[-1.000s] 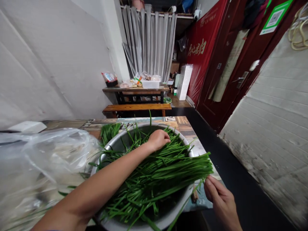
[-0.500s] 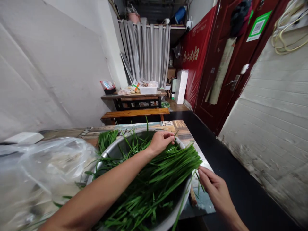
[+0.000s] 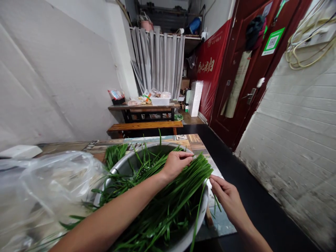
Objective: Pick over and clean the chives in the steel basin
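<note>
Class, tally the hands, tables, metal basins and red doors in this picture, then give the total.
Left hand and right hand: 2 hands
Near table and far table: 2 tables
Metal basin: 1
Red door: 1
Total: 6

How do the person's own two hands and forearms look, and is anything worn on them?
The bare left hand and the bare right hand have no gloves, and I see no ring on either. The left forearm and the right forearm, both tapering toward the wrist, are also uncovered: no sleeve, watch or bracelet shows.
</note>
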`<act>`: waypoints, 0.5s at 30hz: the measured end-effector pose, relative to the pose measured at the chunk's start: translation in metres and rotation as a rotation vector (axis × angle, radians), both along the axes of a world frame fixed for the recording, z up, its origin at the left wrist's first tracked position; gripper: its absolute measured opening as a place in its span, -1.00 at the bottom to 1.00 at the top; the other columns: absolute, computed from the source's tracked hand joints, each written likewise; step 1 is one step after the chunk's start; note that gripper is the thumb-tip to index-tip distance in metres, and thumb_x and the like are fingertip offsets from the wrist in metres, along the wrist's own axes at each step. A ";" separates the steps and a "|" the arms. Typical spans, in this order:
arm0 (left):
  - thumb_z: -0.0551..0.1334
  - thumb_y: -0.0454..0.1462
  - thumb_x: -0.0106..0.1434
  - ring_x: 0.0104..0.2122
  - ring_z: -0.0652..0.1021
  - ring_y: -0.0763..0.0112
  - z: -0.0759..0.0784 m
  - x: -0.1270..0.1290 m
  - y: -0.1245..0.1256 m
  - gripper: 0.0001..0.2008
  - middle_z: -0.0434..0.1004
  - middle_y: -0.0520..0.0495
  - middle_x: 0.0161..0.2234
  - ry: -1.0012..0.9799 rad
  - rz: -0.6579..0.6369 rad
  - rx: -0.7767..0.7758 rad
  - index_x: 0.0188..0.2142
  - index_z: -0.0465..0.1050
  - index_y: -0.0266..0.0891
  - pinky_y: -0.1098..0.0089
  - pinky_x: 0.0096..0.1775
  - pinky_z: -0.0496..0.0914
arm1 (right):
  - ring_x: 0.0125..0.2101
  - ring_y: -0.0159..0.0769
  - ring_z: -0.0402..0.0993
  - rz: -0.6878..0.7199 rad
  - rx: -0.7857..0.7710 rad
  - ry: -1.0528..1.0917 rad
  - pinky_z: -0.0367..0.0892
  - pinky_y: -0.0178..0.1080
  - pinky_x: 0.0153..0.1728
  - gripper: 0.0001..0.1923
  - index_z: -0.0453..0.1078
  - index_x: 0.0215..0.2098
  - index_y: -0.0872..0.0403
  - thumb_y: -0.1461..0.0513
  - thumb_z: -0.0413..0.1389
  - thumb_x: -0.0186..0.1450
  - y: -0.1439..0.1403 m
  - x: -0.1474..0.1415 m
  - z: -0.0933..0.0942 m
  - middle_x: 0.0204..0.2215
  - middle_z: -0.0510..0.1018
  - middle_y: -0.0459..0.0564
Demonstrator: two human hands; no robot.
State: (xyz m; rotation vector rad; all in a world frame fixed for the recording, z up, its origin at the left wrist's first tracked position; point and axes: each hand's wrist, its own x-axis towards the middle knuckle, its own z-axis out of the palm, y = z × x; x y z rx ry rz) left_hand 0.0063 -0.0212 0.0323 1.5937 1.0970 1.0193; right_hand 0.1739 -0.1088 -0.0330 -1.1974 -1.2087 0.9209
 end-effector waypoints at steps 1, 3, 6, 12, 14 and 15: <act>0.27 -0.28 0.00 -0.54 0.46 0.47 0.000 0.000 0.000 -0.75 0.57 -0.10 -0.43 -0.001 0.005 0.004 -0.29 0.55 -0.34 0.45 -0.41 0.36 | -0.44 -0.20 0.43 0.001 -0.004 -0.001 0.33 -0.30 -0.51 -0.64 0.53 -0.19 0.09 0.06 0.14 0.15 0.000 0.000 0.000 -0.46 0.56 0.03; 0.26 -0.27 0.00 -0.53 0.47 0.45 -0.002 0.000 -0.001 -0.75 0.57 -0.10 -0.43 0.000 0.000 0.024 -0.30 0.55 -0.33 0.45 -0.41 0.36 | -0.44 -0.20 0.43 0.000 -0.011 -0.003 0.33 -0.29 -0.51 -0.63 0.53 -0.19 0.10 0.05 0.14 0.14 0.001 -0.001 0.001 -0.46 0.56 0.03; 0.26 -0.26 0.00 -0.51 0.48 0.44 -0.004 -0.001 -0.001 -0.74 0.57 -0.11 -0.43 0.006 -0.003 0.051 -0.29 0.55 -0.33 0.45 -0.41 0.36 | -0.45 -0.20 0.43 0.004 -0.006 -0.003 0.33 -0.28 -0.50 -0.63 0.53 -0.19 0.11 0.05 0.15 0.14 0.002 -0.001 -0.001 -0.45 0.57 0.04; 0.24 -0.26 0.02 -0.54 0.49 0.45 -0.008 -0.001 0.000 -0.70 0.57 -0.12 -0.44 0.001 -0.001 0.028 -0.25 0.53 -0.38 0.46 -0.43 0.37 | -0.41 -0.22 0.43 0.045 -0.012 -0.011 0.34 -0.28 -0.43 -0.64 0.51 -0.14 0.08 0.07 0.12 0.18 0.004 0.002 -0.007 -0.37 0.57 0.04; 0.24 -0.25 0.03 -0.54 0.50 0.44 -0.009 -0.001 0.000 -0.70 0.58 -0.12 -0.43 0.017 -0.013 0.049 -0.24 0.53 -0.37 0.46 -0.43 0.38 | -0.38 -0.23 0.43 0.062 -0.012 -0.005 0.33 -0.29 -0.39 -0.67 0.50 -0.14 0.06 0.09 0.11 0.20 0.005 0.003 -0.009 -0.33 0.57 0.03; 0.23 -0.25 0.04 -0.53 0.51 0.44 -0.009 -0.001 0.000 -0.70 0.58 -0.12 -0.42 0.030 -0.018 0.069 -0.24 0.53 -0.37 0.46 -0.43 0.38 | -0.37 -0.23 0.43 0.067 -0.014 0.000 0.33 -0.30 -0.38 -0.67 0.50 -0.13 0.05 0.09 0.11 0.20 0.006 0.003 -0.010 -0.32 0.57 0.02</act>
